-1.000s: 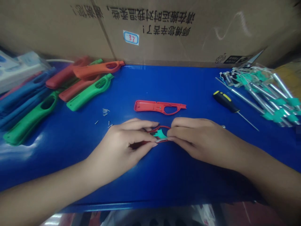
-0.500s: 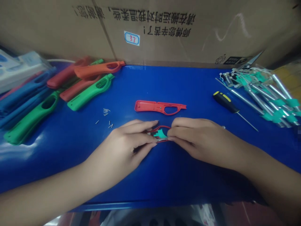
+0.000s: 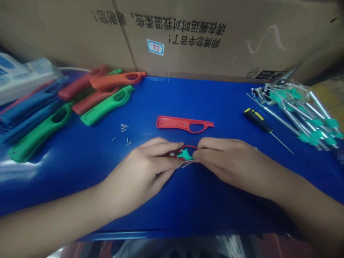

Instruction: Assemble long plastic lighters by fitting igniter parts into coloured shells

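Note:
My left hand (image 3: 150,161) grips the left end of a red lighter shell half (image 3: 190,146), fingers closed on its edges. Inside that shell shows a teal trigger (image 3: 186,154) beside a small dark part. At the shell's right end, my right hand (image 3: 225,156) has its fingertips pinched together; they cover what they hold there. A thin greyish strip or tube (image 3: 187,164) sticks out leftward from under the right fingertips, along the shell's near edge. Just beyond the hands, a second red shell half (image 3: 172,123) lies on the table with its hollow side up.
Several small screws (image 3: 124,127) lie left of the hands. Green, orange, red and blue shells (image 3: 107,105) are heaped at the left. A black-and-yellow screwdriver (image 3: 257,120) and a pile of metal lighter tubes with teal triggers (image 3: 303,114) lie right. A cardboard box (image 3: 193,61) stands behind.
The thin greyish strip has swung outward from the shell's near edge, its left end now lower. Both hands keep their hold. The whole view has shifted slightly.

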`<state>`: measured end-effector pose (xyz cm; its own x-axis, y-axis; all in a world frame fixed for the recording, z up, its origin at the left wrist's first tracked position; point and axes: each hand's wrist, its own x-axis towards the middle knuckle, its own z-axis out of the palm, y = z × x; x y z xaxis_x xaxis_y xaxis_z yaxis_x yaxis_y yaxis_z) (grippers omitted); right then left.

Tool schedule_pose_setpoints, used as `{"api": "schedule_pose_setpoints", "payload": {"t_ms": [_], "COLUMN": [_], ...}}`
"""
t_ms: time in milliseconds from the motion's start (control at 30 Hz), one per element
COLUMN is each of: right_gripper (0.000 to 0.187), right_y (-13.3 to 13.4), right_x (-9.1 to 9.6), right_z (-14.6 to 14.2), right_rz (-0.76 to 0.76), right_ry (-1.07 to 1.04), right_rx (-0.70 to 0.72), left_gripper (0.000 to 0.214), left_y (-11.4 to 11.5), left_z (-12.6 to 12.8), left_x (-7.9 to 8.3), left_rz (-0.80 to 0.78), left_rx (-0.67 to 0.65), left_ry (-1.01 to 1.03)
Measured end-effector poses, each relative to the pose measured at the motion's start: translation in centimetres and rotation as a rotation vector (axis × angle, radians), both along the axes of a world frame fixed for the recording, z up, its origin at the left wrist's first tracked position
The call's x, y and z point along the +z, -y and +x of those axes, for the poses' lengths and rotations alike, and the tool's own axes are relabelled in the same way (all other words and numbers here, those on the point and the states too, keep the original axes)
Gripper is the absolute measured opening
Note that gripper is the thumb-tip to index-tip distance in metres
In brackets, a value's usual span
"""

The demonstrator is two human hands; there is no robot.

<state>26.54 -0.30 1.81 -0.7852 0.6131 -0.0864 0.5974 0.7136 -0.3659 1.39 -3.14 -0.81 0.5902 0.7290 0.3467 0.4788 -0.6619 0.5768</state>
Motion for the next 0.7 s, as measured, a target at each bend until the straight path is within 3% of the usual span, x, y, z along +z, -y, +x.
{"api": "schedule_pose_setpoints", "payload": {"t_ms": [400,700], "right_gripper": [0.023,0.021], "right_y": [-0.26,0.23], "right_x": [0.37,0.60], "right_z": [0.04,-0.44], "right_rz": [-0.098,-0.069], "right_ry": [-0.054,0.028], "right_rx": [-0.030,-0.061], "left_gripper": [0.020,0.017], "left_y": [-0.12,-0.20], "left_z": [-0.39,-0.01], "left_x": [-0.35,-0.36], "left_rz": [0.127,0.166], "left_rx": [-0.067,-0.046], "left_ry": [-0.055,-0.048]}}
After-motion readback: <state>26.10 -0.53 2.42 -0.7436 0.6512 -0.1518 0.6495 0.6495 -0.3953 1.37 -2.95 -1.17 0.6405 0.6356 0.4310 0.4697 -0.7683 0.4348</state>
